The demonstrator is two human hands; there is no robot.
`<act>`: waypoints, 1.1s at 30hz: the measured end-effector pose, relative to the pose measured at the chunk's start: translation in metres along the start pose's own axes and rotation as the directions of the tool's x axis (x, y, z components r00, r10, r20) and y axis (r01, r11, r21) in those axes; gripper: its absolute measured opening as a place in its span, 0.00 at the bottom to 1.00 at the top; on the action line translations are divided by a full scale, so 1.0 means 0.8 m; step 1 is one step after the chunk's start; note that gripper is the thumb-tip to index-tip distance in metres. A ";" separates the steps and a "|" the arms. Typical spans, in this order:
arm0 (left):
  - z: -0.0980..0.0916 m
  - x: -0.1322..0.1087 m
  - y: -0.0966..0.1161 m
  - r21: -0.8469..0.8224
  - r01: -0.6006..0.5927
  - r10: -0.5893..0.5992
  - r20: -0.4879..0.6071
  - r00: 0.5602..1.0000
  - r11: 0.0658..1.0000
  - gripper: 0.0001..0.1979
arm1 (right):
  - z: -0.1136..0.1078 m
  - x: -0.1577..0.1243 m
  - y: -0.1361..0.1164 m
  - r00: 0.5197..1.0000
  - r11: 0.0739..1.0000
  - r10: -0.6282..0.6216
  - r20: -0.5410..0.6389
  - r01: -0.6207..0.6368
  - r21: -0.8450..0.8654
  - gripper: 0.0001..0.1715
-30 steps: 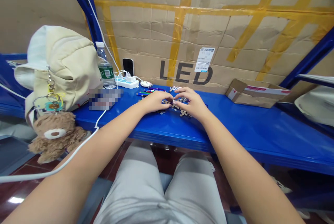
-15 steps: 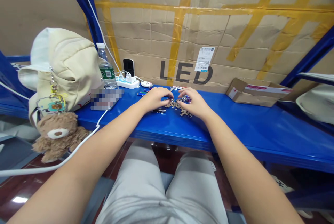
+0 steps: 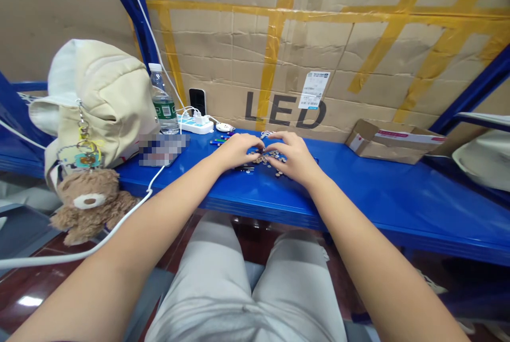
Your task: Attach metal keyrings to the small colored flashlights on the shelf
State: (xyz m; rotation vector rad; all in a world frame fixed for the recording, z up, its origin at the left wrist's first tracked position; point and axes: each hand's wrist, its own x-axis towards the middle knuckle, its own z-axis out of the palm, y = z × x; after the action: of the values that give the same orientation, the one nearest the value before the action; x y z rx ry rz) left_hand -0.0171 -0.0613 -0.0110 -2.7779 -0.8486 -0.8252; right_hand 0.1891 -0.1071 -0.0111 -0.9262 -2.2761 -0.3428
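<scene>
My left hand [image 3: 240, 151] is curled over the blue table, thumb and forefinger pinched on something too small to make out. Facing it, my right hand [image 3: 294, 155] has its fingers bent, and its fingertips meet those of the left. What lies between the right fingertips is hidden. Under and between both hands spreads a pile of small round, flat, coin-like pieces [image 3: 278, 174], pale brown to silvery. Thin dark sticks [image 3: 246, 169] lie just below my left hand. Behind it are several coloured pens or similar sticks [image 3: 217, 142], partly covered.
Left on the table stand a cream backpack [image 3: 107, 97] with a bear plush [image 3: 90, 201], a water bottle [image 3: 165, 105], a blurred phone-like slab [image 3: 165, 150] and a power strip [image 3: 197, 125]. An open cardboard box [image 3: 392, 145] sits at right. A white cable [image 3: 131, 213] crosses near my left forearm.
My right hand has moved left, its fingertips now reaching the left hand's. Its fingers cover more of the pile. My left hand has barely moved.
</scene>
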 end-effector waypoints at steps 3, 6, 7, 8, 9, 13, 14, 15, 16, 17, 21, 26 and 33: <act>-0.001 0.000 0.002 -0.004 0.020 -0.020 0.000 1.000 1.000 0.10 | 0.001 0.001 -0.002 1.000 0.998 -0.017 -0.007 0.016 -0.055 0.11; -0.001 -0.001 0.004 0.001 0.039 -0.039 -0.001 0.999 0.999 0.11 | 0.004 0.003 -0.003 1.000 0.996 -0.018 -0.007 0.017 -0.084 0.11; -0.001 -0.001 0.005 0.007 0.043 -0.043 0.005 0.999 0.999 0.11 | 0.005 0.004 -0.003 1.000 0.995 -0.017 -0.007 0.017 -0.097 0.11; -0.001 -0.001 0.005 0.015 0.045 -0.046 0.015 0.999 0.999 0.10 | 0.007 0.004 -0.003 1.000 0.993 -0.018 -0.008 0.017 -0.113 0.11; -0.002 -0.001 0.006 0.025 0.046 -0.047 0.025 0.999 0.999 0.10 | 0.009 0.005 -0.003 1.000 0.991 -0.022 -0.010 0.021 -0.130 0.10; -0.001 0.000 0.006 0.033 0.040 -0.041 0.024 0.999 0.999 0.09 | 0.012 0.006 -0.002 1.000 0.988 -0.029 -0.011 0.027 -0.153 0.09; -0.001 0.000 0.006 0.024 0.039 -0.039 0.016 0.999 0.999 0.09 | 0.012 0.006 -0.002 1.000 0.989 -0.021 -0.012 0.019 -0.145 0.08; -0.001 0.000 0.005 0.015 0.039 -0.039 0.007 0.999 0.999 0.09 | 0.010 0.006 -0.003 1.000 0.991 -0.010 -0.014 0.008 -0.135 0.08; 0.000 0.000 0.004 0.008 0.041 -0.041 -0.002 0.999 0.999 0.09 | 0.009 0.006 -0.004 1.000 0.992 0.000 -0.019 -0.003 -0.125 0.07; 0.000 0.000 0.004 0.003 0.046 -0.046 -0.012 0.999 0.999 0.10 | 0.007 0.006 -0.005 1.000 0.993 0.006 -0.026 -0.009 -0.116 0.07; 0.000 0.001 0.001 0.001 0.059 -0.059 -0.067 0.996 0.998 0.10 | 0.002 0.007 -0.008 0.999 0.994 0.000 -0.048 -0.006 -0.110 0.05; -0.001 0.001 0.002 -0.035 0.013 -0.016 -0.085 0.996 0.999 0.11 | 0.001 0.007 -0.008 0.999 0.994 -0.020 -0.030 0.017 -0.112 0.06; -0.002 -0.001 0.000 0.049 0.005 0.001 -0.128 0.992 0.999 0.10 | 0.008 0.007 -0.002 0.990 0.999 0.022 -0.138 -0.027 -0.040 0.07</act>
State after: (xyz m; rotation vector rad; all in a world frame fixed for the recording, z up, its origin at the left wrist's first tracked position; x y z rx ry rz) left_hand -0.0181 -0.0623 -0.0098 -2.6487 -0.8376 -0.9580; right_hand 0.1822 -0.1022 -0.0122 -0.9222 -2.1379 -0.4318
